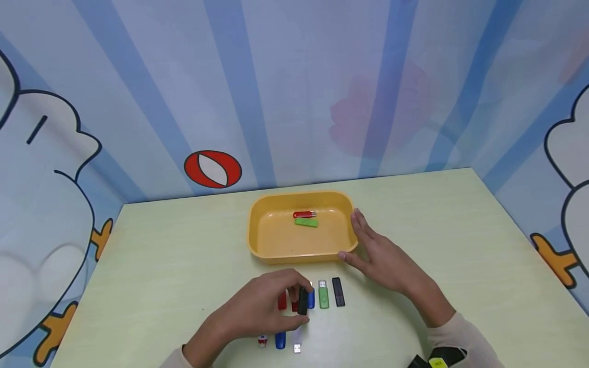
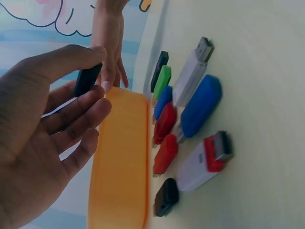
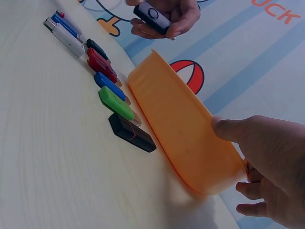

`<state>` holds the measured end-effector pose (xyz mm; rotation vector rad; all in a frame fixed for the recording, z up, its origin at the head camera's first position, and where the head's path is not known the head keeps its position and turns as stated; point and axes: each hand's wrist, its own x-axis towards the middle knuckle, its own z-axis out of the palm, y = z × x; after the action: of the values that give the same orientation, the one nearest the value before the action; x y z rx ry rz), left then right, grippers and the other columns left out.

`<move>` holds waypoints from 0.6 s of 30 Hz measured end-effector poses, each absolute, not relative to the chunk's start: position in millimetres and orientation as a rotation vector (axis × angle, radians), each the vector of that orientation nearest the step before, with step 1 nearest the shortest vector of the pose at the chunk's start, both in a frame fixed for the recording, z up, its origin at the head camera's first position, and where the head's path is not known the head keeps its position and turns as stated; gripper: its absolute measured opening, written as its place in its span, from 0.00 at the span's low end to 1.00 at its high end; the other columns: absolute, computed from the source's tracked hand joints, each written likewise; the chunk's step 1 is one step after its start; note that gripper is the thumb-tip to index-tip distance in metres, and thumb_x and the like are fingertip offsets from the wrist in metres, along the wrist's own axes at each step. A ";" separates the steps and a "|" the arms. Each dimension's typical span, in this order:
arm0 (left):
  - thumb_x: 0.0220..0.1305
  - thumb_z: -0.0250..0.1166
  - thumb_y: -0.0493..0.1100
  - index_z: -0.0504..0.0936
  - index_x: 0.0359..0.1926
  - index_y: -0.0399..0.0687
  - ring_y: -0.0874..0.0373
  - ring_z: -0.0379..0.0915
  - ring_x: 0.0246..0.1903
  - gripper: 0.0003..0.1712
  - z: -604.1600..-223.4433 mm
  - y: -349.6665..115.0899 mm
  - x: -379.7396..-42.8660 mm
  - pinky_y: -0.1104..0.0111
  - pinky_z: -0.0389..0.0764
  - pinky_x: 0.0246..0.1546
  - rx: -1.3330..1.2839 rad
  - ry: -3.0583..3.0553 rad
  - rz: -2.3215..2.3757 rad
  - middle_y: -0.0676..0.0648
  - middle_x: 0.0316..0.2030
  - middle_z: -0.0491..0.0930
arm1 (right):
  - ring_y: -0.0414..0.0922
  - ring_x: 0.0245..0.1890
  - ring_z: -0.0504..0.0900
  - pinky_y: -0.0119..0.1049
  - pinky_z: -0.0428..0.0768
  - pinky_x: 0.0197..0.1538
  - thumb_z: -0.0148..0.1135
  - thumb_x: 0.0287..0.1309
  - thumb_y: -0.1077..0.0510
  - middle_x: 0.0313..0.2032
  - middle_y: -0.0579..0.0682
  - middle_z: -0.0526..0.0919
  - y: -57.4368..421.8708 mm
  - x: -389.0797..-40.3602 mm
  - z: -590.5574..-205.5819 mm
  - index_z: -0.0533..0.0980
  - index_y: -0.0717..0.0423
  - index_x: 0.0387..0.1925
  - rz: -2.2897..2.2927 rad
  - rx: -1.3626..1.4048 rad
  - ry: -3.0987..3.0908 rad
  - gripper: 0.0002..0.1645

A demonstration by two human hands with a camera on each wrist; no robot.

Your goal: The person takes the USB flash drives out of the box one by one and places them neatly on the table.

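Observation:
In the head view my left hand (image 1: 262, 306) is over the rows of drives, pinching a black USB flash drive (image 1: 302, 301) between thumb and fingers. The right wrist view shows that held drive raised above the table. My right hand (image 1: 388, 260) touches the right end of a yellow tray (image 1: 271, 259), thumb at its front corner and fingers extended along its side. Inside the tray lie a red USB drive (image 1: 303, 214) and a light green drive (image 1: 306, 222). In front of it stretches a row with black (image 1: 338, 292), green (image 1: 323, 295), blue and red drives.
A nearer row holds a white-and-red drive (image 2: 198, 164), a blue drive (image 2: 202, 106) and a white drive (image 2: 191, 76). Another black drive (image 2: 166, 197) ends the far row. Behind the pale table (image 1: 175, 245) stands a printed blue wall (image 1: 294, 102).

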<state>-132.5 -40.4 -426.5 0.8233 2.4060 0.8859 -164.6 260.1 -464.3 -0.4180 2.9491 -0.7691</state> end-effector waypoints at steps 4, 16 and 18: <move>0.61 0.80 0.54 0.82 0.58 0.68 0.61 0.78 0.43 0.26 -431.1 -39.5 -129.0 0.71 0.83 0.47 0.826 2.410 0.878 0.65 0.40 0.80 | 0.64 0.79 0.63 0.63 0.72 0.72 0.60 0.73 0.32 0.86 0.54 0.39 260.8 -164.3 -464.6 0.38 0.53 0.86 -0.775 -0.414 2.944 0.61; 0.60 0.79 0.61 0.86 0.54 0.67 0.64 0.76 0.48 0.23 -446.3 -39.9 -121.2 0.72 0.81 0.51 0.994 2.453 0.908 0.65 0.50 0.80 | 0.63 0.79 0.63 0.63 0.72 0.72 0.59 0.73 0.31 0.86 0.54 0.39 261.0 -164.5 -464.2 0.39 0.54 0.86 -0.772 -0.433 2.946 0.61; 0.61 0.78 0.64 0.86 0.54 0.67 0.65 0.75 0.50 0.23 -448.0 -40.0 -120.5 0.72 0.80 0.52 1.003 2.450 0.907 0.66 0.51 0.81 | 0.63 0.79 0.63 0.63 0.72 0.72 0.60 0.73 0.32 0.86 0.55 0.39 260.6 -164.1 -464.1 0.39 0.55 0.86 -0.762 -0.428 2.951 0.61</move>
<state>-120.5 -40.0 -448.0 1.0035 2.4505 0.9067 -164.1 260.6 -464.1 -0.4280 2.9511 -0.7620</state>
